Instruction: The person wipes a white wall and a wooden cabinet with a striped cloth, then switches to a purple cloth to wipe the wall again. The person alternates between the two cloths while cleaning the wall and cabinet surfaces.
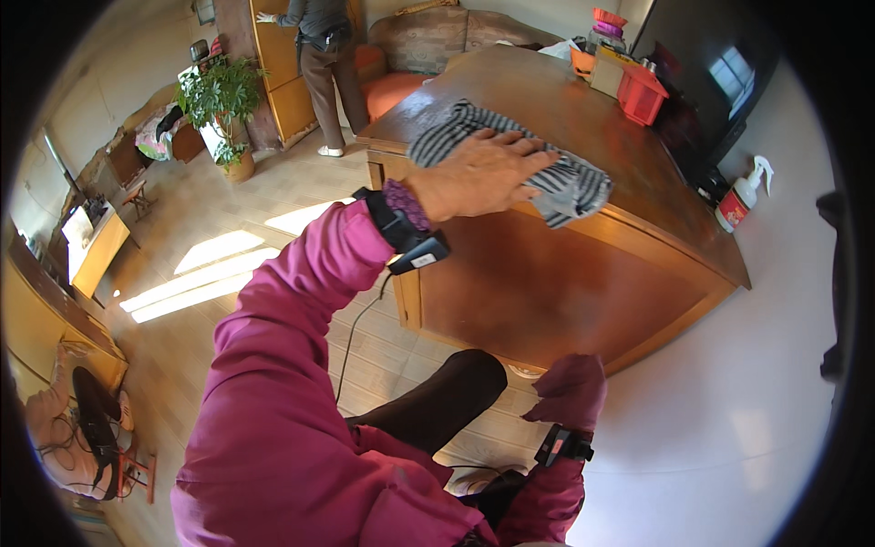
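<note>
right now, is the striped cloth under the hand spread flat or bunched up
Bunched up: the striped cloth lies in rumpled, overlapping folds beneath the left hand on the wooden cabinet.

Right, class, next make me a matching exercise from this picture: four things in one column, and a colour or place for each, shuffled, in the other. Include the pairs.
Column one:
1. Striped cloth
2. Spray bottle
3. Potted plant
4. Sofa seat

Column two:
A. Orange-red
B. Under the person's left hand
C. White with a red label
D. Green and leafy

Right pairs: 1-B, 2-C, 3-D, 4-A.
</note>
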